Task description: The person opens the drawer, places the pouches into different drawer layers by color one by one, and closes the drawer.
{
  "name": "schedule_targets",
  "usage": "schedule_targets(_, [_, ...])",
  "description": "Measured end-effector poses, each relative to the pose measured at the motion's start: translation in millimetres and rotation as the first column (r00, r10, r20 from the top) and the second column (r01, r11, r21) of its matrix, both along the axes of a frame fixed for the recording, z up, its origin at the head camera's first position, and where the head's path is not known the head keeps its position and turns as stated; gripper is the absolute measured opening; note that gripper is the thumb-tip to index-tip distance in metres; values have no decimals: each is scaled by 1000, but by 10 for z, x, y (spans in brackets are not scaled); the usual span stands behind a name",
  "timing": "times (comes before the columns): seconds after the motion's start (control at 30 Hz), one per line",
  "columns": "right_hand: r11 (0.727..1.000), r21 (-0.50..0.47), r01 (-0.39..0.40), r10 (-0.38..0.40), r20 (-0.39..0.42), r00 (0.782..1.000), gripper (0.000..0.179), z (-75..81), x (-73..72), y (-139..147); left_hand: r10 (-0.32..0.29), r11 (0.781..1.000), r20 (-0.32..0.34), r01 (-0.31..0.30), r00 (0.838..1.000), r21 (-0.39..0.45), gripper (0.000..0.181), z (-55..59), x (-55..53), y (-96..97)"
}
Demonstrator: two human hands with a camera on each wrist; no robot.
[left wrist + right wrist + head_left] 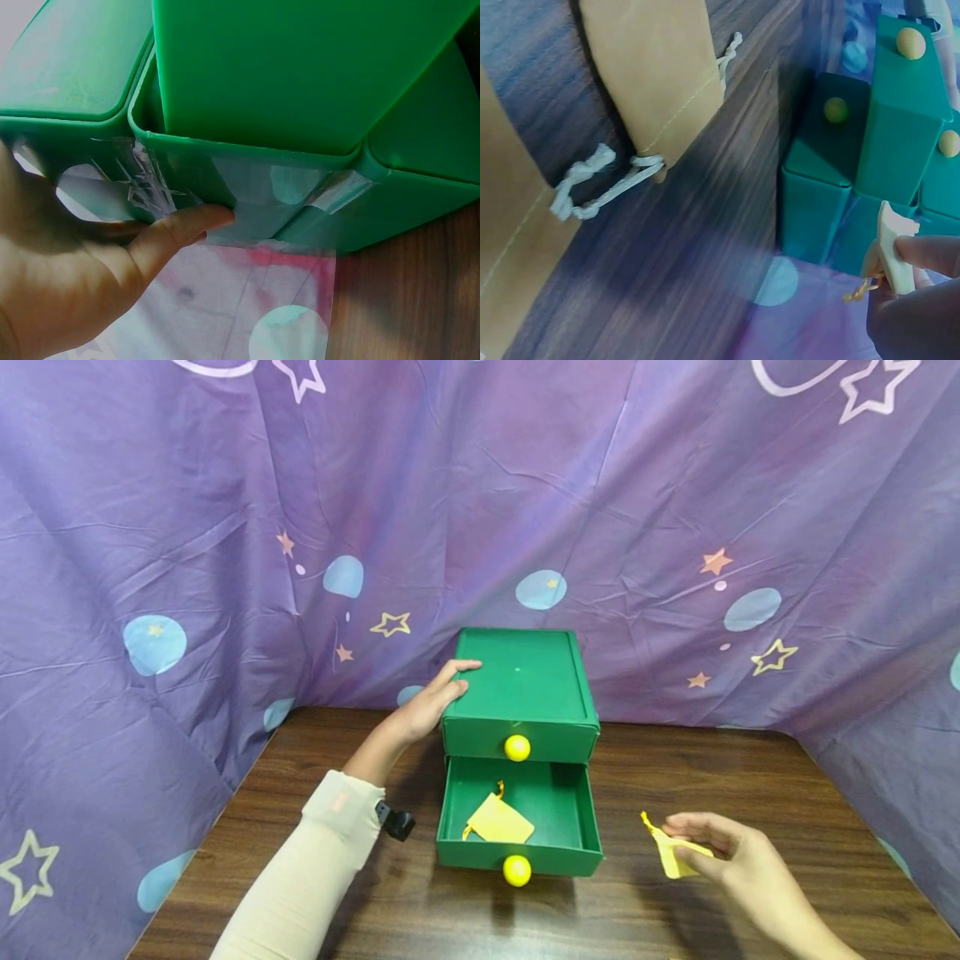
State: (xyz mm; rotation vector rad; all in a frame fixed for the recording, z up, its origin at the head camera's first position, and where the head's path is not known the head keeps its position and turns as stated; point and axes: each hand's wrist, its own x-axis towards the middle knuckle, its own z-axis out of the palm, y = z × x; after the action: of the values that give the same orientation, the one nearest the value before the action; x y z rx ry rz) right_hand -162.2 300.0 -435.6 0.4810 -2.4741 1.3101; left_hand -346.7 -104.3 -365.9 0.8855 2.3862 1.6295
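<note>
A green drawer cabinet with yellow knobs stands on the table, one drawer pulled out below the top one. Inside that drawer lies a yellow drawstring pouch. My left hand rests against the cabinet's left side, fingertips over the top edge; in the left wrist view its thumb lies along the taped side. To the right of the drawer, my right hand pinches another yellow drawstring pouch between thumb and fingers, above the table. The same pouch shows edge-on in the right wrist view.
Two more drawstring pouches, one pouch and a nearer pouch, show on the wooden table in the right wrist view. A third knob shows on a shut drawer. Purple patterned cloth hangs behind and at both sides.
</note>
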Motion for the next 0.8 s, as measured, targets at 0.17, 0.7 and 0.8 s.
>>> schedule_targets(0.17, [1000,3,-4,4,7,1000,31,38,-10,-42,2,1000,0,-2,1000,-2,49,-1,3,2])
schedule_targets(0.7, [1000,15,-21,21,4,1000,31,142,-55,-192,-6,1000,11,6,1000,8,50,-8,-4,0])
schedule_targets(0.8, [999,1,-40,40,-3,999,31,156,-76,-221,-3,1000,12,3,1000,10,49,-12,-6,0])
